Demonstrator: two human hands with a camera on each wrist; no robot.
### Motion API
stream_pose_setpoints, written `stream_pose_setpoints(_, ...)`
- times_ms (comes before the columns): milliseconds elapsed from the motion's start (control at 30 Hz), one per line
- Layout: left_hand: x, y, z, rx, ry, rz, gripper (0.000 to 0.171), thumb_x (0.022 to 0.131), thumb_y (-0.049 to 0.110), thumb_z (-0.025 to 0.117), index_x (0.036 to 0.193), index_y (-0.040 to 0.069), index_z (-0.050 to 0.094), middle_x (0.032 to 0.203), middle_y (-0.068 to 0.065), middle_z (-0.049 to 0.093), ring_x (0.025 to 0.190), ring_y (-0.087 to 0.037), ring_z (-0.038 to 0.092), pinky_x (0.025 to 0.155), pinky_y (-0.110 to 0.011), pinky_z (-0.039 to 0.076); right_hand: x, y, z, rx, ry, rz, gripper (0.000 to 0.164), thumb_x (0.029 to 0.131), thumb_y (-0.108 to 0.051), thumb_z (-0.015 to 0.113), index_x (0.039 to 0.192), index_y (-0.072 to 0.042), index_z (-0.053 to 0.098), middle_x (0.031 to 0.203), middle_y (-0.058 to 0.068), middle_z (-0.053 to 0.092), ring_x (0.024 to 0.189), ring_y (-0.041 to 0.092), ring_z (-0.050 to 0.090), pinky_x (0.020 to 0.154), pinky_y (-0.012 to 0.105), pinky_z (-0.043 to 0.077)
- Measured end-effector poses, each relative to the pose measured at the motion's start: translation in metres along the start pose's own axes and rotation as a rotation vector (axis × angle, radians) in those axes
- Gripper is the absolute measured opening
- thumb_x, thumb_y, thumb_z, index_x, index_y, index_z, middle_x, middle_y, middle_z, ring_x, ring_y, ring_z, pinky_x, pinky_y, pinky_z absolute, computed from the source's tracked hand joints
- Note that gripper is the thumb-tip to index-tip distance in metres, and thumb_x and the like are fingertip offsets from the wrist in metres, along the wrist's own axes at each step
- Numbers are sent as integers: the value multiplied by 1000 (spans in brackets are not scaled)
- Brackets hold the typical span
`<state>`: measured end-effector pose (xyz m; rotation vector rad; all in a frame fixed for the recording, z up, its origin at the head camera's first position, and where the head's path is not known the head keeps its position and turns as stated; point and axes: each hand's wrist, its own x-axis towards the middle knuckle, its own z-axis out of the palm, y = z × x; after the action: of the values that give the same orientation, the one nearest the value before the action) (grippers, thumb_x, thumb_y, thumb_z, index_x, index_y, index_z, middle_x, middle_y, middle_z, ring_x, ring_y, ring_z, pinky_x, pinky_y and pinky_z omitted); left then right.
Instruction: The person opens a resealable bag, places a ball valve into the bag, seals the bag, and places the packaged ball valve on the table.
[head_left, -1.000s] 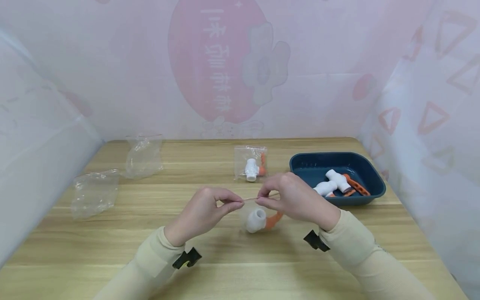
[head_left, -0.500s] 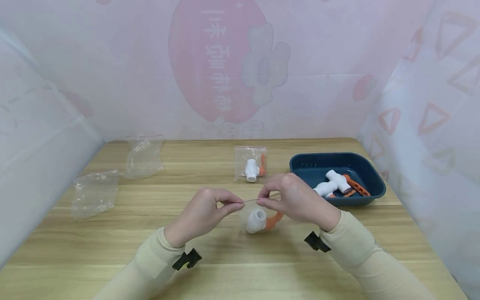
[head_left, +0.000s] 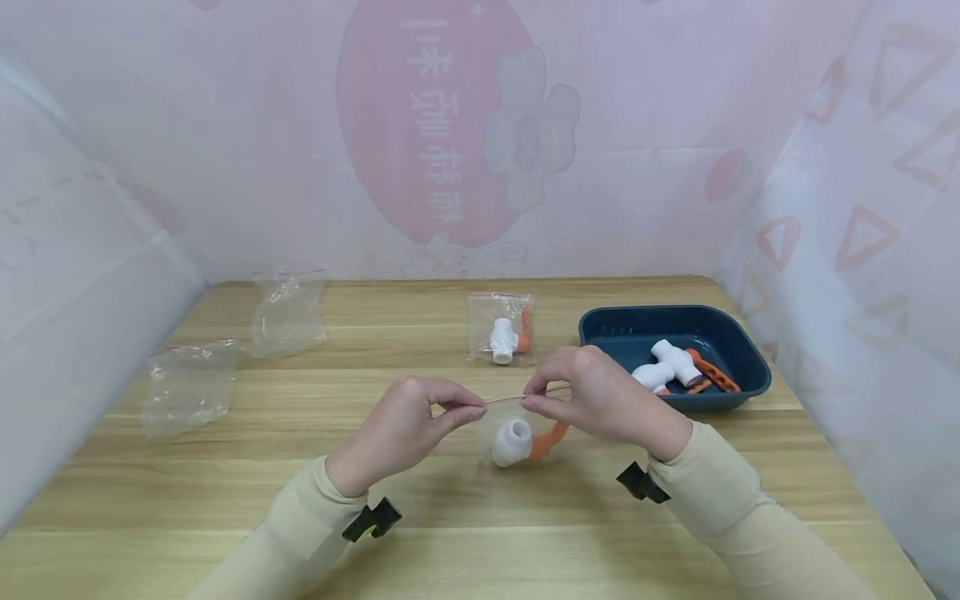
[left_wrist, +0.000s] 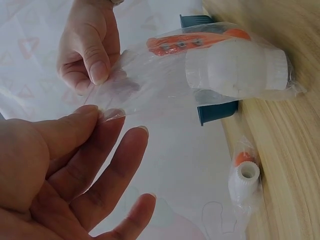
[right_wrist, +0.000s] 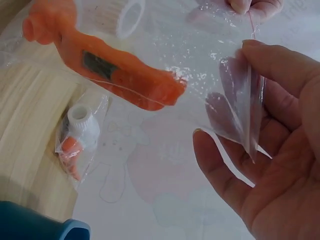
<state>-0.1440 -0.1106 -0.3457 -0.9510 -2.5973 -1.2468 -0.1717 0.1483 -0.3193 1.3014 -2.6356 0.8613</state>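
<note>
A clear zip bag [left_wrist: 150, 82] hangs upright between my hands, its top edge stretched sideways. Inside it sits a white plastic ball valve [head_left: 512, 442] with an orange handle [right_wrist: 117, 70]. My left hand [head_left: 408, 429] pinches one end of the bag's top edge between thumb and forefinger. The other fingers of that hand are spread loosely in the left wrist view. My right hand [head_left: 596, 402] pinches the edge farther right, where a corner of the bag sticks out past its fingers. In the left wrist view the valve lies at the bag's bottom, near the wooden table.
Behind the hands lies another bagged valve [head_left: 502, 340]. A dark blue tray [head_left: 757, 385] at the right holds white valves [head_left: 677, 362] with orange handles. Two clear bags, one nearer [head_left: 191, 387] and one farther [head_left: 288, 317], lie at the left. Cloth walls [head_left: 637, 208] enclose the table.
My right hand has slid slightly to the right along the bag's top edge. The left hand has barely moved, and the valve stays in the bag.
</note>
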Motion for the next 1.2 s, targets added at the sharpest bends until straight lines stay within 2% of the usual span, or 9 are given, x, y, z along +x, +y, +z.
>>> stream_pose_setpoints(233,0,0,1,5,6,5,7,89,15,75,94,12,79,89,7,74,82,-2,67,70,-25,55,0,-3,-1,-29,1,-24,5,90,-19,75,86,-16,76,84,-11,68,75,5,59,67,29,53)
stream_pose_setpoints(500,0,0,1,6,4,2,7,89,15,75,94,11,79,89,8,74,81,-2,67,70,-25,55,-2,4,-2,25,-17,8,4,90,-21,76,87,-20,76,86,-13,68,77,4,59,67,26,52)
stream_pose_setpoints(800,0,0,0,12,13,1,7,89,14,76,94,11,79,90,8,74,82,-2,67,72,-26,55,-8,8,-4,47,-1,7,4,91,-21,75,87,-20,75,86,-13,67,79,5,59,68,31,54)
stream_pose_setpoints(1067,-1,0,0,0,-2,-19,7,89,15,75,95,12,79,90,8,74,83,-2,67,71,-26,55,-9,5,-5,-36,9,-2,6,91,-20,75,85,-21,75,86,-13,65,84,9,58,70,28,51)
stream_pose_setpoints(1200,-1,1,-1,7,0,-21,7,89,14,75,94,11,79,90,8,74,83,-2,67,72,-26,55,-10,7,-4,-20,18,-12,5,90,-21,76,85,-20,75,86,-14,66,84,8,59,70,29,52)
